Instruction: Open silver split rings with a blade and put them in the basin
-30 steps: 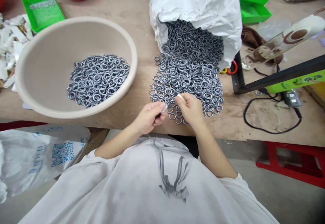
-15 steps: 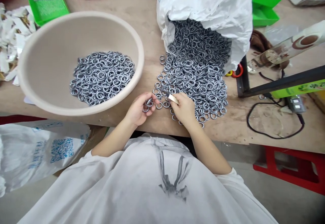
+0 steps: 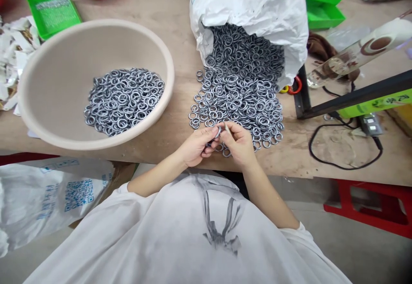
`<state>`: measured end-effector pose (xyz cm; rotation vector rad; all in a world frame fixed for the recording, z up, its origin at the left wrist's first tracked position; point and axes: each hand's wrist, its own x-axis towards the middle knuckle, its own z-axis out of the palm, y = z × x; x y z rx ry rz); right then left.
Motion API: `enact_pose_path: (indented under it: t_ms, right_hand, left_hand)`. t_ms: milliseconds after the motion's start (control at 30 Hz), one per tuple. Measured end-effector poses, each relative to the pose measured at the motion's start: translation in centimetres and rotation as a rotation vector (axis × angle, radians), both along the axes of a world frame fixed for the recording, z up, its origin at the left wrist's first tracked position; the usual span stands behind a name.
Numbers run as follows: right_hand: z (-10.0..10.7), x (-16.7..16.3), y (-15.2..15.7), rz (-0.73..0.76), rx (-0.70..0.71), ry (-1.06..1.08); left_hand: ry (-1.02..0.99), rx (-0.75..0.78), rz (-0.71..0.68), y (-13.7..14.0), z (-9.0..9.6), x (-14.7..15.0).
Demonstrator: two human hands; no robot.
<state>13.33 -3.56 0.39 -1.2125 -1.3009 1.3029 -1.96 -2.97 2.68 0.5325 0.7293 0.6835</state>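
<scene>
My left hand [image 3: 197, 147] is closed on several grey metal rings, with one ring [image 3: 218, 132] pinched upright between thumb and finger. Right beside it, my right hand [image 3: 242, 145] is closed around a small pale stick [image 3: 227, 127], mostly hidden by the fingers. The stick is close to the pinched ring; whether they touch I cannot tell. Beyond both hands spreads a heap of loose rings [image 3: 244, 99], spilling out of a white bag [image 3: 247, 4] on its side. To the left, more rings [image 3: 127, 99] lie in a large beige basin [image 3: 96, 143].
Green trays [image 3: 53, 7] stand at the back left and right. White scraps [image 3: 13, 60] lie at far left. On the right are a black metal frame [image 3: 354, 98], a clear bottle [image 3: 341, 65], red-handled scissors [image 3: 295, 86] and a looped black cable [image 3: 311, 146].
My left hand has moved right and now meets my right hand, a ring raised between its fingertips. The stick has turned and shows less. The view has shifted slightly.
</scene>
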Motion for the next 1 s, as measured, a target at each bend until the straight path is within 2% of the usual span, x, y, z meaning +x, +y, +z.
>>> enact_pose_path:
  t_ms: [167,267,400,533,667,867,1000]
  right_hand:
    - [0.7,-0.1,-0.2,-0.046,0.000,0.025]
    - [1.4,0.2,-0.7,-0.083,0.138,-0.178]
    - [2.3,0.2,-1.8,0.019,0.410,-0.471]
    - [2.5,0.0,-2.2,0.034,0.478,-0.560]
    - [2.5,-0.1,-2.2,0.015,0.557,-0.524]
    - [2.8,-0.3,-2.3,0.015,0.536,-0.534]
    - [1.8,0.2,-1.4,-0.014,0.380,-0.487]
  left_hand:
    - [0.065,0.082,0.046,-0.2,0.0,0.1]
    - [0.066,0.097,0.044,-0.2,0.0,-0.3]
    - [0.049,0.090,0.062,-0.2,-0.1,-0.6]
    - [0.038,0.080,0.050,-0.3,-0.1,-0.7]
    - [0.008,0.050,0.028,-0.4,0.3,-0.9]
    - [-0.009,0.032,0.028,-0.5,0.5,-1.1]
    - [-0.021,0.083,0.004,-1.1,0.4,-1.2]
